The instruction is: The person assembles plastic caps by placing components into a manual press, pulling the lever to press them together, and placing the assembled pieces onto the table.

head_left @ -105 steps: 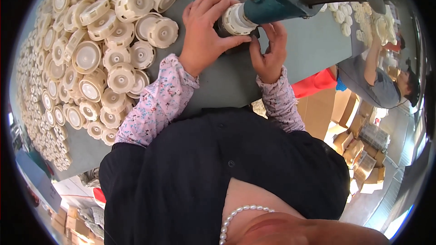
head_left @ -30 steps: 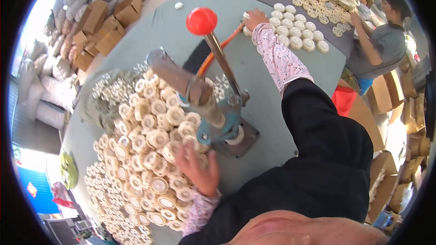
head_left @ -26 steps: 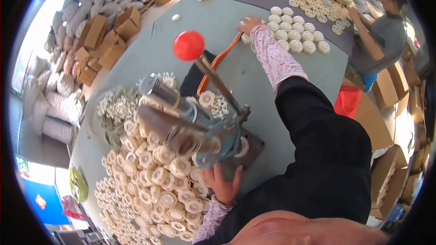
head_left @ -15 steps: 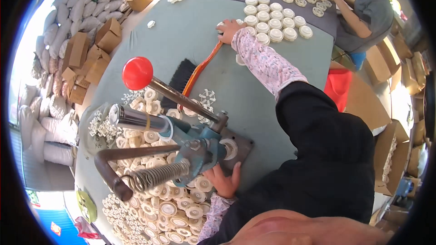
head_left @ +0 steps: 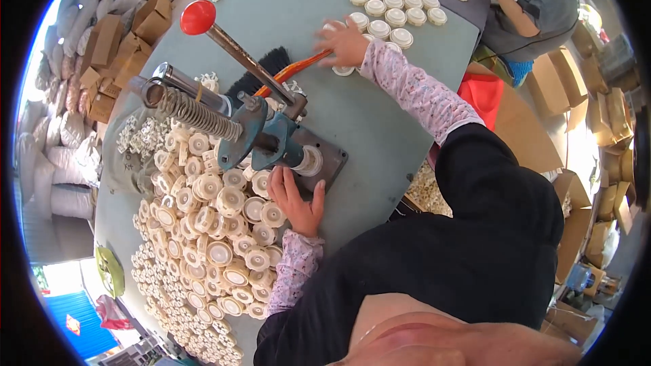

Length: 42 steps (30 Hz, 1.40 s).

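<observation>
My right hand (head_left: 346, 42) is over the table with its fingers spread and slightly blurred, close to the end of an orange-handled brush (head_left: 293, 66) with black bristles. A cream round cap (head_left: 343, 70) lies just below that hand, at the near side of the grouped caps (head_left: 395, 1). My left hand (head_left: 297, 202) rests at the foot of a blue-green hand lever press (head_left: 274, 137), fingers stretched and thumb apart. Its fingertips are next to a white round piece (head_left: 310, 161) on the press base. The press has a red ball knob (head_left: 198, 17) and a coil spring.
A large heap of cream round plastic parts (head_left: 220, 252) covers the table left of my left hand. Small white parts (head_left: 144, 137) lie beside it. Another person (head_left: 539, 20) works at the far right. Cardboard boxes (head_left: 103, 44) and stacked sacks (head_left: 68, 156) stand at the left.
The whole view has shifted. My right hand has drawn nearer from the grouped caps, and its fingers have spread. The brush handle now lies more sideways. My left hand stays by the press base.
</observation>
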Each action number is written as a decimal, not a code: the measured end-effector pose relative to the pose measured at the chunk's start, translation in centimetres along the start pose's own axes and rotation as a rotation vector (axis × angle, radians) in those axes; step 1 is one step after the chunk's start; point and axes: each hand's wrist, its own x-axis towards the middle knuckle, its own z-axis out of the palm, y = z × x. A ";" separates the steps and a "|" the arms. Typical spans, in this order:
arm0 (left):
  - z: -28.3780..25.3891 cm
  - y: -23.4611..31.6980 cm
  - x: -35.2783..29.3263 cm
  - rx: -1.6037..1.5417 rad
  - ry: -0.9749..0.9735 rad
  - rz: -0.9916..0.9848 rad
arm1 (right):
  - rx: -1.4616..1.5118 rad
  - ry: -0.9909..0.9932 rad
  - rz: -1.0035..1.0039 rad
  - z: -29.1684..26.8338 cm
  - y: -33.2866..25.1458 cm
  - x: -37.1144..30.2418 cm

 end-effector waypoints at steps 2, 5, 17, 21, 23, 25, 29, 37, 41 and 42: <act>0.2 0.0 -0.1 -0.023 0.006 -0.005 | 0.055 -0.225 -0.030 1.2 -1.7 0.6; 0.3 -0.3 -0.4 -0.009 -0.002 -0.003 | 0.024 -0.229 -0.044 1.8 -2.5 3.1; 0.1 -0.4 -0.5 -0.031 -0.036 -0.052 | 0.163 -0.445 0.458 4.4 6.3 5.6; 0.1 -0.5 -0.3 -0.032 -0.022 -0.036 | 0.152 -0.379 0.223 1.2 1.5 0.4; 0.4 -0.7 -0.3 -0.030 -0.003 -0.011 | 0.186 -0.380 0.124 0.9 0.1 -1.7; 0.6 -0.7 0.0 -0.033 -0.005 0.004 | 0.239 -0.329 -0.066 0.2 -1.2 -3.8; 0.6 -0.4 0.0 -0.018 0.005 0.010 | 0.330 -0.095 -0.263 -3.4 -3.2 -8.2; -0.7 0.7 0.0 0.025 0.101 0.006 | 0.340 0.166 0.092 -9.1 -9.8 -21.8; -1.7 1.6 -1.9 -0.005 0.024 0.083 | 0.434 0.178 0.178 -8.8 -13.9 -24.9; -1.8 2.3 -2.8 0.008 0.026 0.063 | 0.509 0.129 0.127 -8.9 -15.3 -25.0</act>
